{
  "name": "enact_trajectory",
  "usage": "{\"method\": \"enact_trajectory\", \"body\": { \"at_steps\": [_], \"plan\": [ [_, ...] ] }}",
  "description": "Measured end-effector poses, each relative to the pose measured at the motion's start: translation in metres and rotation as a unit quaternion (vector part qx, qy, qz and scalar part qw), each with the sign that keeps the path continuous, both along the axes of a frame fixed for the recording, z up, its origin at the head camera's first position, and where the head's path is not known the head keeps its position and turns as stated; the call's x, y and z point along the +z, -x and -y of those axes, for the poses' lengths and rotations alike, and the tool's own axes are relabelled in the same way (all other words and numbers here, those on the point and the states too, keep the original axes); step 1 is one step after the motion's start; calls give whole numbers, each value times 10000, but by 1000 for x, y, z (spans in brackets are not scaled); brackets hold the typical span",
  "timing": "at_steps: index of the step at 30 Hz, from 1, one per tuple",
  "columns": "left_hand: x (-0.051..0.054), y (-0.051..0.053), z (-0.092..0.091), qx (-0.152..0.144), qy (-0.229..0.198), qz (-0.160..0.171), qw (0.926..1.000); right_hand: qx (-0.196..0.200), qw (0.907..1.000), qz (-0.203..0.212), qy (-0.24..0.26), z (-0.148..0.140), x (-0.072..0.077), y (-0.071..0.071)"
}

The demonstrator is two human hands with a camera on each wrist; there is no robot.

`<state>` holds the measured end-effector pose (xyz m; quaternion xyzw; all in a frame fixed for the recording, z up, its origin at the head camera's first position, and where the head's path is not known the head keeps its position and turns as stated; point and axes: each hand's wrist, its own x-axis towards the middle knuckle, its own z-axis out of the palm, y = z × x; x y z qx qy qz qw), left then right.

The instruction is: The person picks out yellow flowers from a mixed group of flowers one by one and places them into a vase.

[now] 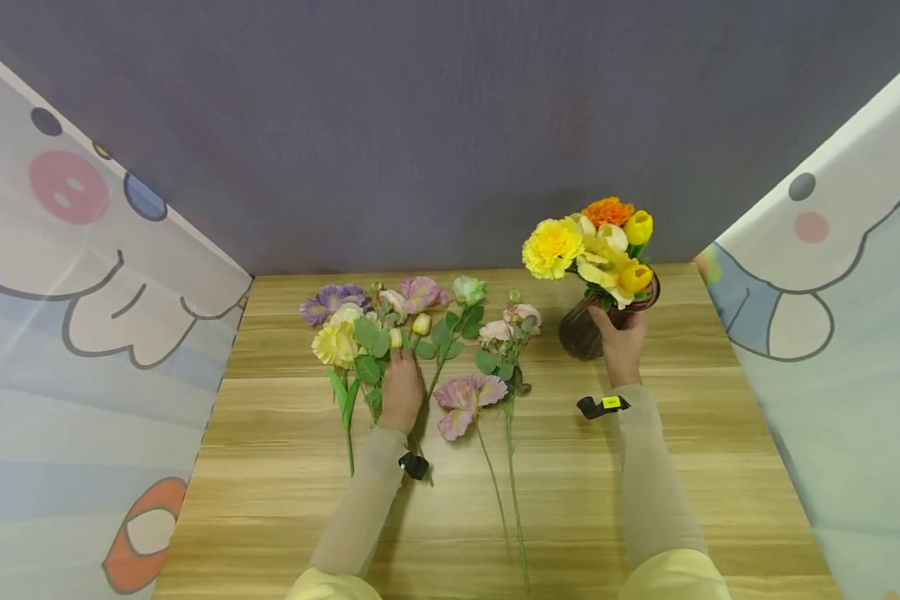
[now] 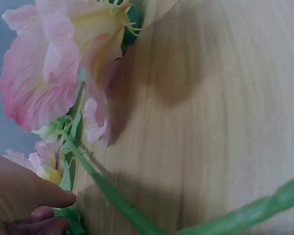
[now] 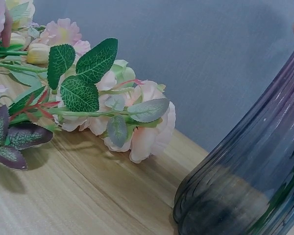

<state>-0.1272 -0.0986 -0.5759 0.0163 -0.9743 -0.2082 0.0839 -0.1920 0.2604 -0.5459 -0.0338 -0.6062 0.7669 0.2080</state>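
Presently, the vase [image 1: 581,333] is at the right hand [image 1: 622,346], well right of the left hand [image 1: 402,393]; loose flowers [image 1: 337,343] lie around the latter. The right wrist view crops the vase's top. The right hand grips the vase. Left fingertips reach the tulips [image 1: 422,324]; finger closure cannot be determined.

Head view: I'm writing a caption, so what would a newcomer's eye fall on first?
Probably the bright yellow and orange flowers, in the dark vase held tilted by the right grip at the table's far right. Paler pink, purple and cream flowers lie to their left, and big cartoon figures flank the table on both sides.
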Motion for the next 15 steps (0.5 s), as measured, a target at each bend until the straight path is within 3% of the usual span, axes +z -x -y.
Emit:
{"method": "enact_trajectory", "body": {
  "at_steps": [8,15],
  "plan": [
    [1,0,6,263,91,101,9996,34,9999,65,70,1,3,-2],
    [1,4,9,140,276,306,9991,82,9999,-124,41,8,18,-9]
  ]
}}
